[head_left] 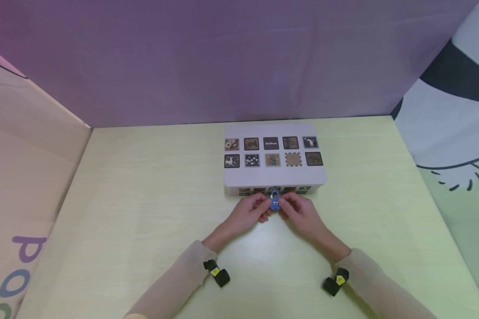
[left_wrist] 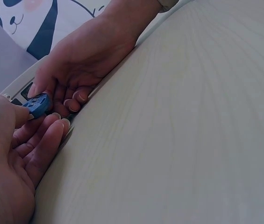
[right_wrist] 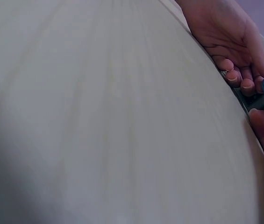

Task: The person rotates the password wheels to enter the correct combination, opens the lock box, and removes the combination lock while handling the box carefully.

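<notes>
1. Blue combination padlock (head_left: 275, 204) sits just in front of the white picture-printed box (head_left: 273, 177), near the middle of its front face. Shackle end points at box, body points away. Can't tell if it's hooked through a catch on the box; too small.
2. Left hand (head_left: 247, 213), front-left of box: thumb and curled fingers pinch the padlock's left side. Looks like it steadies the body.
3. Right hand (head_left: 304, 215), front-right of box: thumb and fingers pinch the opposite side. Two-sided hold probably stops twist and leaves the dial face readable from above.
4. Forearms come in from either side in front of box; likely keeps the sightline to the padlock clear.
5. Box sits flat on the pale wood-grain tabletop (head_left: 155, 177), front face toward the person, so the padlock is within easy reach, I'd judge.
6. Purple backdrop (head_left: 207, 66) stands behind box.
</notes>
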